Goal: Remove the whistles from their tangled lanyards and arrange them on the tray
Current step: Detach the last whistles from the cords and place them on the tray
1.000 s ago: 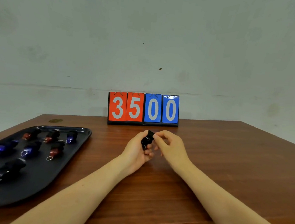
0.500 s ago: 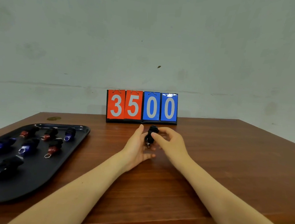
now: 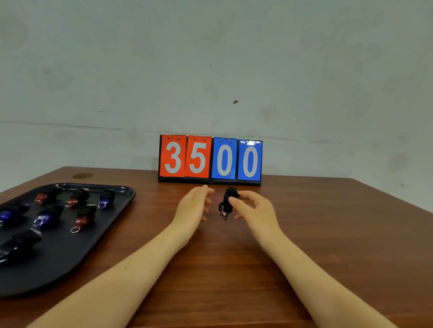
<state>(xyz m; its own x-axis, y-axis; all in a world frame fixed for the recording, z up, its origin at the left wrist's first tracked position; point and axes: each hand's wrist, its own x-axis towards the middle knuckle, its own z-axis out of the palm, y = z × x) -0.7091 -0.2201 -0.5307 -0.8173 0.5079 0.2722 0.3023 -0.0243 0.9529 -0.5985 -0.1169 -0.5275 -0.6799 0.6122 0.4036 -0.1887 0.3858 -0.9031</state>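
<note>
A black whistle bundle (image 3: 227, 203), wrapped in its lanyard, is being pinched between thumb and fingers of the right hand (image 3: 254, 211) and held just above the table (image 3: 307, 248), in front of the scoreboard (image 3: 210, 160). A small metal ring is seen hanging at the bundle's lower end. The left hand (image 3: 193, 208) is being held just beside the bundle, apart from it, fingers straight and loose, nothing gripped. The tray (image 3: 78, 259) is lying at the table's left side, well apart from the hands. On the tray, whistles are being kept in rows: red ones (image 3: 83, 218), blue ones (image 3: 46, 217) and black ones (image 3: 18, 245), several with rings showing. The scoreboard is being shown reading 35 on red cards and 00 on blue.
</note>
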